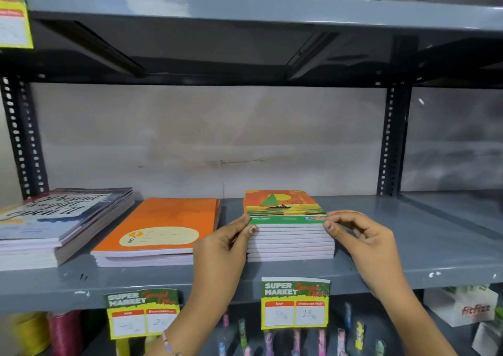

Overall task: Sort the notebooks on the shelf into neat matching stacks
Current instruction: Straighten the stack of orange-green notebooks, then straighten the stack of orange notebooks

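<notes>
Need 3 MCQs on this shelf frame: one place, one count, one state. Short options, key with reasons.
1. Where is the sailboat stack?
A. left end
B. right of the orange stack
C. upper shelf

2. How many stacks are on the middle shelf?
A. two
B. three
C. five

3. What are the hands doing?
A. hanging free
B. holding a price tag
C. touching the sailboat stack's front corners

Key: B, it sits right of the orange covers; B, lettered stack, orange, sailboat; C, left hand and right hand flank it.

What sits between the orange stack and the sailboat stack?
Only bare grey shelf at the back; nearer the front, the left hand fills the gap, per the head view.
</notes>
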Action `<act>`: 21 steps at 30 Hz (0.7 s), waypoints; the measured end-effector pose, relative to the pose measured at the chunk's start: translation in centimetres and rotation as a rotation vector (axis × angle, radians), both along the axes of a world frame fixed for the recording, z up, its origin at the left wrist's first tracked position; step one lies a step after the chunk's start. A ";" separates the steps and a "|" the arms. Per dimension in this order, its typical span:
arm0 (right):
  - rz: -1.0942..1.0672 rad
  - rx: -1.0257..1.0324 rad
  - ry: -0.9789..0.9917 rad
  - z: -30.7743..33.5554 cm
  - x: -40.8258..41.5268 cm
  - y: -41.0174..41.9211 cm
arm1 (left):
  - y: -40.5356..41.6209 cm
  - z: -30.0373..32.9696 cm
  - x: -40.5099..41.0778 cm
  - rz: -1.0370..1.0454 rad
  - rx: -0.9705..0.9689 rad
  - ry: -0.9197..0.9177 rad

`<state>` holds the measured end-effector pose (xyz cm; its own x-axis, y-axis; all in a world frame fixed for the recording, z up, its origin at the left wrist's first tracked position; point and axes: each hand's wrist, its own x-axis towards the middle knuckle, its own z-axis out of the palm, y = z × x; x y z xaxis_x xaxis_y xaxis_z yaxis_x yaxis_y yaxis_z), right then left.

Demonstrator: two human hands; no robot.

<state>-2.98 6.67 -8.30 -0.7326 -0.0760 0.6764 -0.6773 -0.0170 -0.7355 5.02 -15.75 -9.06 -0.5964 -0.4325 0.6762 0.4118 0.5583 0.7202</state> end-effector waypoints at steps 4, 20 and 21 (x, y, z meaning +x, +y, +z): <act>-0.040 -0.012 0.087 0.3 1.6 -0.8 | 0.2 0.7 2.7 -0.018 -0.087 0.051; 0.006 0.527 0.049 0.0 7.5 -18.6 | -19.2 1.6 10.9 0.214 -0.181 -0.348; 0.002 0.514 0.020 -0.1 7.4 -18.6 | -19.4 1.3 10.8 0.208 -0.156 -0.334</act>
